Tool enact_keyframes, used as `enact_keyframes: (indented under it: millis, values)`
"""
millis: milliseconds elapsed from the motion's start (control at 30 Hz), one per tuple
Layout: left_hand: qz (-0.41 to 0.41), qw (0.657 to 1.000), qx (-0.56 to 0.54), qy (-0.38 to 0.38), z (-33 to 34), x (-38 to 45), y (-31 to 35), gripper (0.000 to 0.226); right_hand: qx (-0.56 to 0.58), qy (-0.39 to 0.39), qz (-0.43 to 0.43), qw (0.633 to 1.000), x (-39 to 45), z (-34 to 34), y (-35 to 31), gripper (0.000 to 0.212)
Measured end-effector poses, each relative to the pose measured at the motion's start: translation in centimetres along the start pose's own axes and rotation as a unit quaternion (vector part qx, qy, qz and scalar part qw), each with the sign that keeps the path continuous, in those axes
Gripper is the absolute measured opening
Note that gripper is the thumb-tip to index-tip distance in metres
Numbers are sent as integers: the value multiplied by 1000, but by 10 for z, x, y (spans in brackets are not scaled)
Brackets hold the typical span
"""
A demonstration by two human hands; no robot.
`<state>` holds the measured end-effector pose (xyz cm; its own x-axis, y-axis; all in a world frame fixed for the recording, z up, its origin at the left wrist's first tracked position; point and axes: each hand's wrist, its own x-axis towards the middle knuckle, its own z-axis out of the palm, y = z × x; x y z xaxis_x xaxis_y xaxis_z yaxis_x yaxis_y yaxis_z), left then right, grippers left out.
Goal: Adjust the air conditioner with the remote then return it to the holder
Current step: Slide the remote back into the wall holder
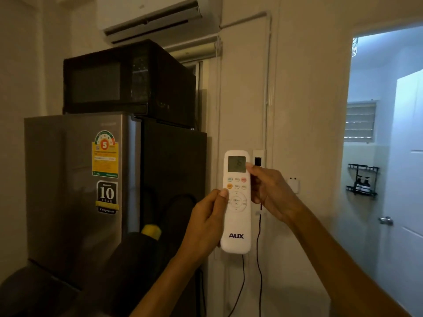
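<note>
Upright, remote [236,202] between both hands

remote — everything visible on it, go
The remote is a long white plastic bar with rounded ends, upright, facing the camera in front of the wall. Top: a grey LCD, digits unreadable. Below: two rows of small buttons, some coloured, then a round navigation pad, then "AUX" in blue near the bottom. The left hand grips its left edge, thumb by the buttons; the right hand pinches its right edge near the screen.
</note>
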<state>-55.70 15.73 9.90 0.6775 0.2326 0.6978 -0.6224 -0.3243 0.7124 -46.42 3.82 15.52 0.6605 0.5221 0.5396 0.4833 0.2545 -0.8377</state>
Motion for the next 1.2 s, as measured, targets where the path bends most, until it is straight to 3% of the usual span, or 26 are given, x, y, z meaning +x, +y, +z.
enact_keyframes:
  millis: [400,533,700,1000,1200]
  values:
    - [-36,998,-37,-24,127,43,-54,24,153,-78,67,983,18,-139,42,30]
    - [-57,998,-29,-23,162,64,-78,31,60,-105,51,991,34,-185,53,29]
    - [-81,996,-2,-34,201,85,-109,29,-73,-54,69,993,58,-235,68,31]
    - [-75,995,12,-66,250,142,-170,31,-144,-10,103,984,112,-303,96,28]
    - [-62,993,-46,-86,268,197,-225,42,-175,0,97,980,165,-336,123,28]
